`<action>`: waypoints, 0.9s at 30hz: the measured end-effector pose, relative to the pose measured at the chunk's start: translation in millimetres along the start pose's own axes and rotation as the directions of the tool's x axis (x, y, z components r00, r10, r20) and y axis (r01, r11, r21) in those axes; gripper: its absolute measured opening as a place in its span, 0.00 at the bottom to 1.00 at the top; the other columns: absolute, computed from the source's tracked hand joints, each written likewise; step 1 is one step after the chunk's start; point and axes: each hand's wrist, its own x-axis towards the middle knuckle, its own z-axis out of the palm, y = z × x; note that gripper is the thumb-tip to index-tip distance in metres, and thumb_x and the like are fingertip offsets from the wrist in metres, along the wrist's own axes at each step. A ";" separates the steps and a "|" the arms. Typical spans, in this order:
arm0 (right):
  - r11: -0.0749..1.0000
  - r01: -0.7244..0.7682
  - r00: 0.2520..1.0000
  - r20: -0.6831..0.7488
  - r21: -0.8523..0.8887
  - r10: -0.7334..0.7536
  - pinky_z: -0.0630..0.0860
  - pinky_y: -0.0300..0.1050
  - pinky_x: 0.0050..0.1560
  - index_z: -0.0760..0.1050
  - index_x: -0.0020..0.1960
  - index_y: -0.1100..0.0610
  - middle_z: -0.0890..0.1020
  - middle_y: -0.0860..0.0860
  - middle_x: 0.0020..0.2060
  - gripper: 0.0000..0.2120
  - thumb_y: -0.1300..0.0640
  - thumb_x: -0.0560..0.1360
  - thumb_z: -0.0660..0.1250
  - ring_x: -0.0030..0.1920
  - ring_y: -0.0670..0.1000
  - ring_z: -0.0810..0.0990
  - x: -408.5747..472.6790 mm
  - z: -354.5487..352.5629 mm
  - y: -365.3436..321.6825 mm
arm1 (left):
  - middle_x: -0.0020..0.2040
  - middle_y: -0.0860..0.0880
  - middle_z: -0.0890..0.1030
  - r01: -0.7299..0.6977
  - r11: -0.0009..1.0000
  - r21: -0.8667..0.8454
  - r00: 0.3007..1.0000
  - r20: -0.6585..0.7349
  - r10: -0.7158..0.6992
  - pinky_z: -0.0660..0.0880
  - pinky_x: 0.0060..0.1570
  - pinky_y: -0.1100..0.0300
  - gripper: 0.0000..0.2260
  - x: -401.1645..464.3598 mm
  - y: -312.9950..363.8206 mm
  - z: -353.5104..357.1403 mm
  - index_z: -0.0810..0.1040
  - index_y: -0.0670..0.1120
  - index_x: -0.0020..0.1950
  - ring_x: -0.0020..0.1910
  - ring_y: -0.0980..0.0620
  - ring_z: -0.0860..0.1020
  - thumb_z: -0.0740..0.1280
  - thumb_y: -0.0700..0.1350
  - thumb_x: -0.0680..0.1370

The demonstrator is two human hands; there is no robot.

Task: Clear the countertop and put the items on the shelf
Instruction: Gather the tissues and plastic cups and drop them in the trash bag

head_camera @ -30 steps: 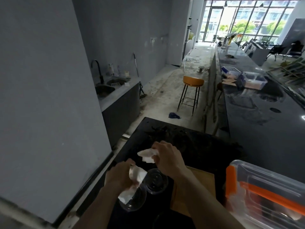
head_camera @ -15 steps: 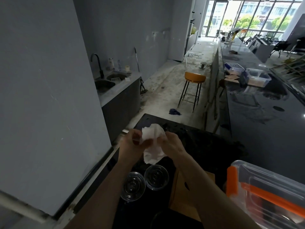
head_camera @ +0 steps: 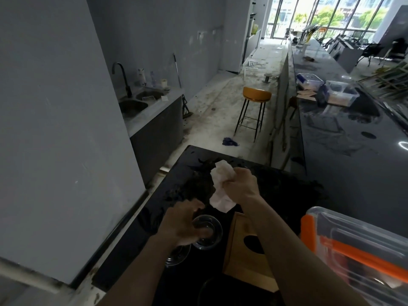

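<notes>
My right hand (head_camera: 240, 184) is shut on a crumpled white tissue (head_camera: 220, 188) and holds it above the black countertop (head_camera: 276, 186). My left hand (head_camera: 183, 224) is lower and nearer, with its fingers curled over the rim of a clear glass cup (head_camera: 207, 233) that stands on the counter. A second clear glass cup (head_camera: 176, 255) sits just in front of it, partly hidden under my left wrist. A wooden tissue box (head_camera: 247, 252) with a dark oval slot lies right of the cups.
A clear plastic box with orange latches (head_camera: 357, 246) fills the lower right. A grey wall panel (head_camera: 55, 129) stands close on the left. Farther off are a sink (head_camera: 136, 102), an orange stool (head_camera: 256, 96), and a long dark counter (head_camera: 353, 140) carrying plastic containers (head_camera: 340, 91).
Both hands held the tissue together; now my right hand alone keeps it, and my left hand has dropped down onto the nearer glass cup.
</notes>
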 end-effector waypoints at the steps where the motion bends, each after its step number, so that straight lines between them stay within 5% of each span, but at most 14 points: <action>1: 1.000 -0.006 1.000 0.016 -0.003 0.006 0.74 0.46 0.42 0.80 0.47 0.58 0.83 0.57 0.42 0.05 0.63 0.73 0.66 0.45 0.57 0.82 0.2 0.1 1.1 | 0.65 0.55 0.74 -0.045 0.986 0.161 0.998 0.040 0.039 0.67 0.67 0.51 0.38 -2.1 4.1 5.1 0.68 0.59 0.70 0.66 0.50 0.70 0.73 0.68 0.63; 5: 1.000 -0.006 0.994 0.105 -0.022 0.008 0.72 0.42 0.37 0.80 0.52 0.58 0.83 0.56 0.44 0.07 0.62 0.75 0.66 0.45 0.55 0.81 -1.7 0.3 7.0 | 0.62 0.51 0.74 -0.080 0.947 0.310 0.996 -0.015 0.089 0.67 0.63 0.50 0.40 2.7 14.3 12.6 0.65 0.59 0.71 0.63 0.47 0.71 0.75 0.66 0.62; 9: 1.000 0.012 0.979 0.203 0.024 -0.017 0.72 0.43 0.40 0.76 0.60 0.57 0.81 0.56 0.52 0.14 0.62 0.75 0.69 0.52 0.54 0.80 -3.7 -0.2 9.1 | 0.57 0.51 0.75 0.023 0.979 -0.204 0.974 -0.214 -0.068 0.78 0.52 0.52 0.29 9.9 11.2 -2.0 0.72 0.56 0.64 0.52 0.48 0.80 0.76 0.45 0.65; 14: 0.994 0.105 0.964 0.247 -0.009 -0.099 0.80 0.54 0.50 0.79 0.50 0.61 0.84 0.59 0.47 0.07 0.58 0.74 0.72 0.50 0.58 0.83 -7.2 5.9 7.2 | 0.49 0.50 0.82 0.008 0.709 -0.705 0.903 -0.300 -0.309 0.82 0.49 0.48 0.18 13.7 6.1 -38.5 0.80 0.48 0.54 0.47 0.51 0.82 0.79 0.41 0.67; 17: 0.992 0.122 0.969 0.216 -0.005 -0.118 0.76 0.44 0.39 0.77 0.50 0.60 0.83 0.56 0.46 0.10 0.57 0.73 0.73 0.46 0.55 0.81 -9.2 11.4 1.4 | 0.54 0.42 0.82 -0.024 0.514 -0.858 0.938 -0.197 -0.285 0.85 0.44 0.46 0.15 9.0 14.3 -49.7 0.80 0.42 0.58 0.50 0.42 0.84 0.75 0.36 0.73; 21: 0.988 0.155 0.966 0.207 0.003 -0.152 0.68 0.37 0.33 0.70 0.52 0.53 0.78 0.51 0.47 0.15 0.57 0.72 0.75 0.45 0.50 0.77 -10.9 17.7 -3.1 | 0.57 0.39 0.81 -0.058 0.435 -0.899 0.962 -0.166 -0.215 0.85 0.44 0.50 0.14 1.3 19.3 -55.0 0.77 0.40 0.62 0.52 0.37 0.84 0.72 0.35 0.77; 23: 0.986 0.164 0.971 0.185 -0.039 -0.155 0.67 0.36 0.32 0.71 0.53 0.54 0.77 0.50 0.46 0.15 0.57 0.72 0.75 0.43 0.49 0.76 -11.3 17.7 -1.5 | 0.57 0.40 0.81 -0.032 0.505 -0.863 0.962 -0.163 -0.218 0.84 0.45 0.55 0.19 -0.9 6.9 -52.3 0.76 0.41 0.64 0.55 0.39 0.83 0.74 0.35 0.74; 27: 0.993 0.111 0.985 0.139 -0.025 -0.106 0.73 0.44 0.41 0.71 0.54 0.54 0.78 0.52 0.46 0.15 0.59 0.72 0.73 0.45 0.53 0.78 -8.4 16.8 2.2 | 0.60 0.53 0.78 0.078 0.893 -0.444 0.995 -0.018 -0.096 0.75 0.57 0.60 0.37 -21.3 -29.8 -43.3 0.73 0.55 0.68 0.60 0.51 0.78 0.78 0.57 0.60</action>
